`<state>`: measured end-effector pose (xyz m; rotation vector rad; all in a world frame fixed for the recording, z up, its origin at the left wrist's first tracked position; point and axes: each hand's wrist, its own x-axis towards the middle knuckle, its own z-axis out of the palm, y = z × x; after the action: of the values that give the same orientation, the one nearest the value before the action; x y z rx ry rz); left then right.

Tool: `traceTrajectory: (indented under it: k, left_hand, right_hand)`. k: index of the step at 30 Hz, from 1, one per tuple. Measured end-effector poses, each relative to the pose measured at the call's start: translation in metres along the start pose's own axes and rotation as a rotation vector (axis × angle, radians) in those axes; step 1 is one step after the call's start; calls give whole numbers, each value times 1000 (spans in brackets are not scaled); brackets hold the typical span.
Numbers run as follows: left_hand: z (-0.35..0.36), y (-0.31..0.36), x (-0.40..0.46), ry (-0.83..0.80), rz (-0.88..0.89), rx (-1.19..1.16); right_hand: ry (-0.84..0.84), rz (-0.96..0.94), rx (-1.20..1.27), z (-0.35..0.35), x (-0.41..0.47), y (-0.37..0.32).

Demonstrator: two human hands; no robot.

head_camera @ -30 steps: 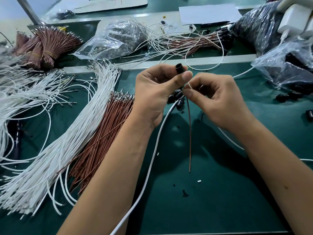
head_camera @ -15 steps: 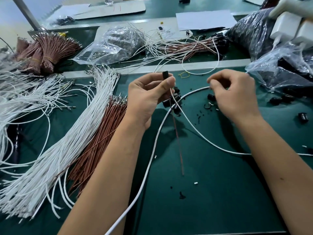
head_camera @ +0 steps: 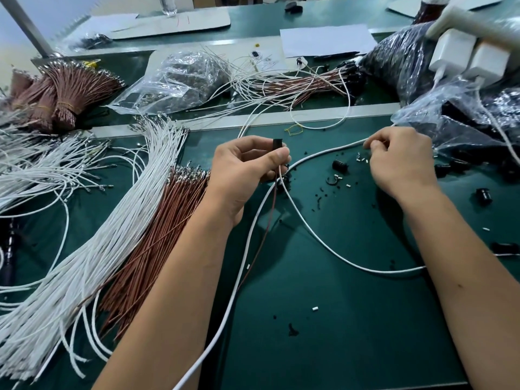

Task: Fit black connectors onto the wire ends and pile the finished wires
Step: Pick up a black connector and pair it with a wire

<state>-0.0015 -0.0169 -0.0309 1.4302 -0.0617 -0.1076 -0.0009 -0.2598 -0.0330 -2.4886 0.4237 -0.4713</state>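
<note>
My left hand pinches a black connector upright between thumb and forefinger. A thin brown wire hangs down from it onto the green mat, and a white wire runs from the same hand off to the right. My right hand hovers apart at the right, fingers curled with the tips together above small white bits. Whether it holds anything is hidden. Loose black connectors lie between the hands. Wires fitted with black connectors are piled at the back.
White wires and brown wires fan out at the left. Bound brown bundles sit at the back left. A plastic bag of parts lies behind, more bags at the right. A thick white cable crosses the mat.
My right hand left my left hand and moved right to the small bits. My left hand kept the connector and wires, shifting slightly left and lower.
</note>
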Motion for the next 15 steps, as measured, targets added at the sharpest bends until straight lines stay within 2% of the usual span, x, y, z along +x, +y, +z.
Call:
traceTrajectory:
  k: [3, 6, 8, 10, 13, 15]
  left_hand:
    - [0, 3, -1, -23, -15, -13]
    - [-5, 9, -2, -92, -8, -34]
    - [-14, 14, -4, -243, 15, -73]
    - [-27, 18, -7, -465, 31, -146]
    - [-44, 25, -12, -728, 32, -212]
    - [-49, 26, -13, -827, 24, -225]
  right_hand:
    - [24, -128, 19, 2, -8, -13]
    - [-2, -371, 111, 8, -15, -47]
    - [-200, -502, 165, 16, -15, -77]
    - [-408, -608, 176, 26, -12, -104]
    - [-573, -793, 52, 43, -6, -142]
    - [-668, -919, -56, 60, -1, -160]
